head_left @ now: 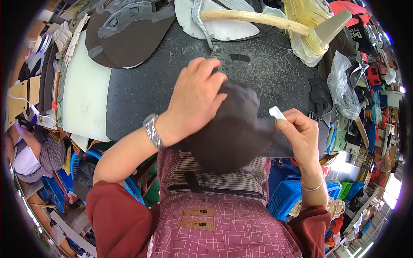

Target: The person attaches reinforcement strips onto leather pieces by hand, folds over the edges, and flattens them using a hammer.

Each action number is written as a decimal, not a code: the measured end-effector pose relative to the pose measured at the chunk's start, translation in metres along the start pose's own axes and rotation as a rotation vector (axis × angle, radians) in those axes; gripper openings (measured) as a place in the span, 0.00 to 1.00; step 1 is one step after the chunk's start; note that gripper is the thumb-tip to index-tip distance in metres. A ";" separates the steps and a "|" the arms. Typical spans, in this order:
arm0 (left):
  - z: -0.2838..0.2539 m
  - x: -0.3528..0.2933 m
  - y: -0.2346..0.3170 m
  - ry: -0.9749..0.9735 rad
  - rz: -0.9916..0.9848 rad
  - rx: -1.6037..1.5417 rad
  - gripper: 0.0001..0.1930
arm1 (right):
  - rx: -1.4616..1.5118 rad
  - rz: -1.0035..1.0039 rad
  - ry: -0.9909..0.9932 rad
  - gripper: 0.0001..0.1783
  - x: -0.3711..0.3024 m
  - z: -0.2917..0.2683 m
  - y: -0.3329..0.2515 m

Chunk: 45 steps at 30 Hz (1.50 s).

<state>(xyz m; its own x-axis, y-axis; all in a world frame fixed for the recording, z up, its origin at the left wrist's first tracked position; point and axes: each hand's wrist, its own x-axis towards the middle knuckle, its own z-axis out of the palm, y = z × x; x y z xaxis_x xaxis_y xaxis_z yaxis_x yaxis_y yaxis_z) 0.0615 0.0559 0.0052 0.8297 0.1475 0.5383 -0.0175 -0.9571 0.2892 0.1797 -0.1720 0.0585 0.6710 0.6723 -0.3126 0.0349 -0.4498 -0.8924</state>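
My left hand lies spread over the top of a dark brown piece of material, fingers curled over its far edge and palm pressing down. That grip is wide and flat rather than pinching, which I judge keeps the limp piece from sliding or bunching. The piece sits at the near edge of the bench, half on the dark speckled surface and half hanging toward my lap, so its near part rests against my patterned apron.

My right hand holds a small white stick, chalk or a marker by the look of it, pinched narrowly between thumb and fingertips. Its tip points at the right edge of the brown piece, just beside it; I cannot tell whether it touches. Holding it short like this gives me fine control close to the edge.

Farther back on the bench lie other cut shapes: a large dark brown panel overlapped by a grey one, and a white sheet to the left. A pale wooden handle lies across the far side, ending at a yellowish bundle wrapped in plastic. Blue plastic baskets stand below the bench on my right, well apart from my hands.
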 end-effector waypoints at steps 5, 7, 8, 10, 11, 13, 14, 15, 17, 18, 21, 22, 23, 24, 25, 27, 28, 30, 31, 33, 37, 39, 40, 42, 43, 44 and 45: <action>-0.047 -0.010 0.026 -0.569 -0.684 -0.807 0.14 | 0.118 -0.283 -0.132 0.05 -0.006 0.020 -0.014; -0.043 -0.018 0.023 -0.647 -0.745 -0.816 0.19 | 0.002 -0.340 -0.207 0.05 0.002 0.034 -0.013; -0.043 -0.019 0.022 -0.648 -0.754 -0.816 0.19 | 0.004 -0.336 -0.215 0.05 0.007 0.037 -0.011; -0.044 -0.020 0.019 -0.661 -0.685 -0.815 0.23 | -0.068 -0.191 -0.270 0.05 0.014 0.043 -0.008; -0.043 -0.023 0.016 -0.658 -0.629 -0.841 0.27 | -0.093 -0.232 -0.254 0.05 0.016 0.045 -0.008; -0.045 -0.026 0.010 -0.689 -0.617 -0.889 0.27 | -0.105 -0.227 -0.248 0.05 0.017 0.049 -0.009; -0.047 -0.026 0.008 -0.719 -0.595 -0.937 0.27 | -0.120 -0.227 -0.233 0.05 0.017 0.051 -0.010; -0.046 -0.025 0.007 -0.720 -0.597 -0.941 0.27 | -0.121 -0.222 -0.234 0.05 0.018 0.052 -0.011; -0.046 -0.023 0.008 -0.728 -0.647 -0.958 0.25 | -0.108 -0.168 -0.221 0.05 0.019 0.053 -0.012; -0.047 -0.021 0.009 -0.731 -0.645 -0.961 0.25 | -0.108 -0.165 -0.218 0.05 0.019 0.053 -0.012; -0.044 -0.018 0.014 -0.723 -0.765 -0.967 0.18 | -0.164 -0.163 -0.218 0.06 0.018 0.054 -0.014; -0.042 -0.018 0.015 -0.699 -0.783 -0.927 0.16 | -0.152 -0.140 -0.212 0.06 0.019 0.054 -0.015; -0.040 -0.018 0.015 -0.674 -0.800 -0.887 0.13 | -0.139 -0.118 -0.206 0.06 0.018 0.054 -0.016; -0.039 -0.018 0.016 -0.674 -0.797 -0.888 0.13 | -0.141 -0.119 -0.203 0.06 0.018 0.053 -0.017; -0.039 -0.020 0.018 -0.630 -0.782 -0.852 0.11 | -0.131 -0.095 -0.215 0.06 0.016 0.052 -0.018; -0.037 -0.020 0.019 -0.588 -0.759 -0.820 0.09 | -0.124 -0.070 -0.220 0.05 0.010 0.048 -0.017; -0.036 -0.019 0.020 -0.591 -0.800 -0.844 0.08 | -0.126 -0.102 -0.213 0.06 0.006 0.045 -0.015; -0.036 -0.018 0.020 -0.598 -0.832 -0.871 0.07 | -0.129 -0.132 -0.196 0.06 0.003 0.040 -0.010; -0.037 -0.019 0.019 -0.591 -0.816 -0.878 0.08 | -0.140 -0.101 -0.167 0.06 0.003 0.038 -0.007; -0.038 -0.017 0.018 -0.592 -0.789 -0.886 0.08 | -0.149 -0.067 -0.127 0.07 0.003 0.036 -0.002; -0.035 -0.014 0.014 -0.629 -0.724 -0.927 0.11 | -0.106 0.022 -0.103 0.06 0.007 0.039 -0.002; -0.034 -0.008 0.013 -0.621 -0.650 -0.931 0.13 | -0.095 0.035 -0.113 0.07 0.005 0.041 -0.001; -0.037 0.000 0.015 -0.665 -0.595 -0.909 0.14 | -0.129 -0.014 -0.108 0.07 0.004 0.042 0.004; -0.034 0.007 0.015 -0.711 -0.537 -0.887 0.15 | -0.163 -0.062 -0.098 0.07 0.003 0.043 0.006; -0.029 0.009 0.014 -0.735 -0.487 -0.812 0.15 | -0.199 -0.065 -0.088 0.07 0.002 0.043 0.005; -0.025 0.010 0.014 -0.758 -0.438 -0.738 0.15 | -0.235 -0.067 -0.078 0.08 0.002 0.042 0.005; -0.023 0.012 0.014 -0.738 -0.436 -0.711 0.13 | -0.233 -0.065 -0.075 0.08 0.001 0.041 0.005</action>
<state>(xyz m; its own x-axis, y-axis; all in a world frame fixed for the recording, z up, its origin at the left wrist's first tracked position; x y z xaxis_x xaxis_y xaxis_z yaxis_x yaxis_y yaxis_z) 0.0580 0.0497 0.0337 0.9669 0.0255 -0.2540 0.2365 -0.4641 0.8537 0.1504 -0.1497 0.0405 0.6052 0.7422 -0.2878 0.2523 -0.5217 -0.8150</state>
